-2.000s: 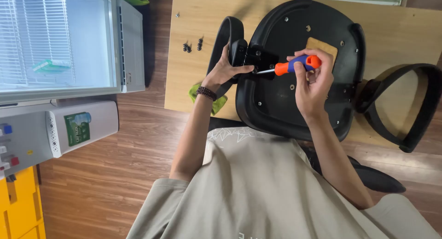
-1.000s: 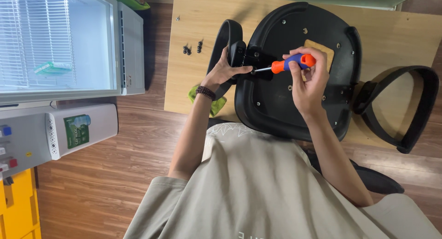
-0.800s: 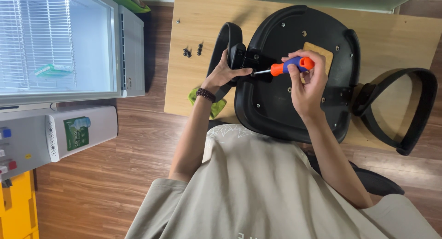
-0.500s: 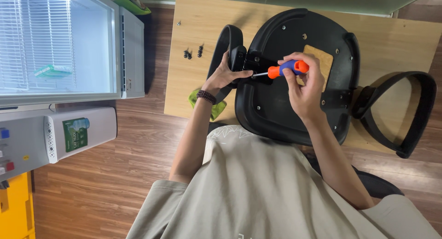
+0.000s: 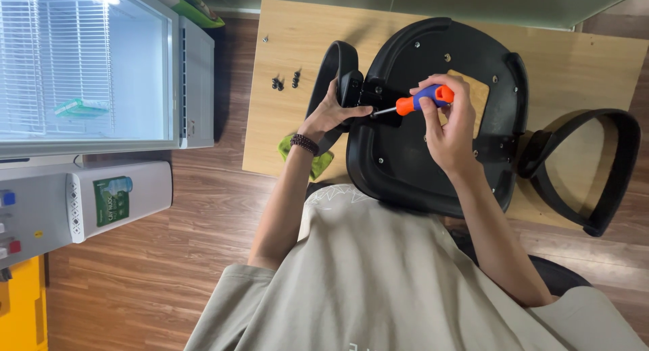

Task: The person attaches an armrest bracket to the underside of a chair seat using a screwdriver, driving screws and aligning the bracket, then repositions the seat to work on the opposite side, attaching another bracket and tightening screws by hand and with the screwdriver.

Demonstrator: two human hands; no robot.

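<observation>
Now our right hand (image 5: 451, 124) grips the screwdriver (image 5: 419, 100), orange and blue, with its tip at the bracket (image 5: 378, 101) on the left side of the black seat (image 5: 433, 162). Our left hand (image 5: 331, 111) is closed on the armrest (image 5: 334, 67) beside that bracket. Upside down, the seat lies in the middle of the desk (image 5: 284, 128). Some screws (image 5: 285, 81) lie near the desk's far left corner.

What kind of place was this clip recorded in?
Probably an office or break room used as an assembly spot: wood-look floor, a glass-door fridge beside a water dispenser, and a wooden table bearing an upturned black chair seat.
</observation>
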